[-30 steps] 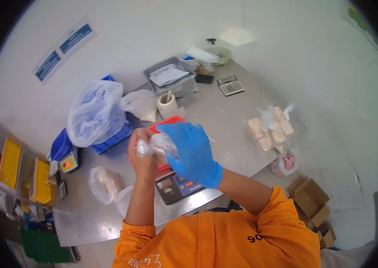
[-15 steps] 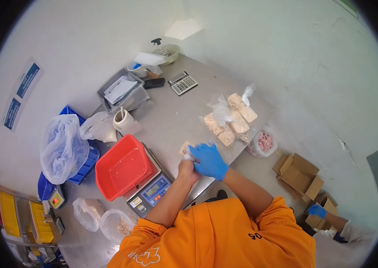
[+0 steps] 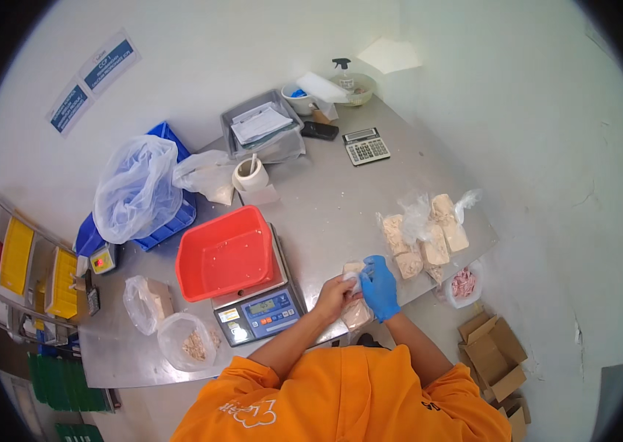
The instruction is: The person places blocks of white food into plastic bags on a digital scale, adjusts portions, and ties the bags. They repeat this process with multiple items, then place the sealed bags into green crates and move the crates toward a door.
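Observation:
Just above the table's front edge, both hands close around the gathered neck of a clear plastic bag (image 3: 356, 314) with pale beige contents. My left hand (image 3: 332, 297), bare, pinches it from the left. My right hand (image 3: 380, 289), in a blue glove, grips it from the right; its fingertips are partly hidden. The bag's filled part hangs below and between the hands. To the left stands a digital scale (image 3: 266, 318) carrying a red plastic tub (image 3: 226, 254) with a few crumbs inside. Several filled bags (image 3: 435, 247) of the same beige stuff lie together to the right.
Two open bags (image 3: 187, 345) stand at the left front. Behind them are a blue crate (image 3: 168, 230) with a plastic liner and a label roll (image 3: 250, 177). A calculator (image 3: 366, 147) and grey bin (image 3: 230, 121) lie farther back. Cardboard boxes (image 3: 494, 353) sit at the lower right.
The view has turned, so the table's things sit farther right. My hands stay together on the bag, and more of its filled part shows. Another person's gloved hand at lower right has left view.

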Demonstrator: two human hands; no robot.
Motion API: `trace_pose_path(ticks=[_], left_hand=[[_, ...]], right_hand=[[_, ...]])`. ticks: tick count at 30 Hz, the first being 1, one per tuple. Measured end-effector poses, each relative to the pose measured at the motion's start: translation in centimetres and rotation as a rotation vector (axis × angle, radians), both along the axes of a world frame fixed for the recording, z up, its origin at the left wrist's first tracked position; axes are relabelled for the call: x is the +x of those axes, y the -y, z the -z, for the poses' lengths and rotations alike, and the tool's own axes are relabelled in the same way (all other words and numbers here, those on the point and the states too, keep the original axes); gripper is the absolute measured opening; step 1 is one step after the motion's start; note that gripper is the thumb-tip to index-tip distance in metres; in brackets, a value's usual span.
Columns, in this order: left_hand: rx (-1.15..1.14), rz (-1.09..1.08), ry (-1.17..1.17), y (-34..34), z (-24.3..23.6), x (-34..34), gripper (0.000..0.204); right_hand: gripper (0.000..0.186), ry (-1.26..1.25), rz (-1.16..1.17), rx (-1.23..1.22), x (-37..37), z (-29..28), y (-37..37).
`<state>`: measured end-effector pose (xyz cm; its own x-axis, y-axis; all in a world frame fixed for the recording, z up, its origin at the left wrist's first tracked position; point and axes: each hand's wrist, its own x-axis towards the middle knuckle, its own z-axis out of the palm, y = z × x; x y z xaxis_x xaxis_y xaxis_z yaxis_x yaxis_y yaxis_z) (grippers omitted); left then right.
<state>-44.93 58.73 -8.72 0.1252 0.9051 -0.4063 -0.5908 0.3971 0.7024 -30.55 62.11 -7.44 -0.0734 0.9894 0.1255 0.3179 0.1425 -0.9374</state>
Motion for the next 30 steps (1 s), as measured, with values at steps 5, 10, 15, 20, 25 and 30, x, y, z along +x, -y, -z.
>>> trace_pose_path(ticks=[5,10,15,20,25,30], left_hand=[[-0.088,0.169,0.064,-1.1,-1.5,-2.2,0.036],[-0.077,0.074,-0.039,-1.5,-3.6,-1.2,0.030],[0.121,0.224,-0.095,-2.0,0.9,-0.7,0.033],[0.375,0.089,-0.386,-4.7,-0.8,-1.0,0.040],[0.481,0.423,-1.014,2.0,-5.1,-3.5,0.053],[0.435,0.620,-0.596,14.4,-15.9,-16.1,0.049]], right_hand=[[0.031,0.309,-0.361,0.088,1.6,0.4,-2.0],[0.023,0.335,-0.482,0.125,2.7,-3.4,-2.1],[0.017,-0.033,-0.210,-0.044,-0.5,-5.3,-5.2],[0.012,-0.098,-0.173,0.124,-2.2,-9.2,-7.8],[0.008,0.313,-0.244,0.452,-1.1,-6.9,-5.6],[0.019,0.928,-0.316,0.660,-0.7,-0.4,0.6]])
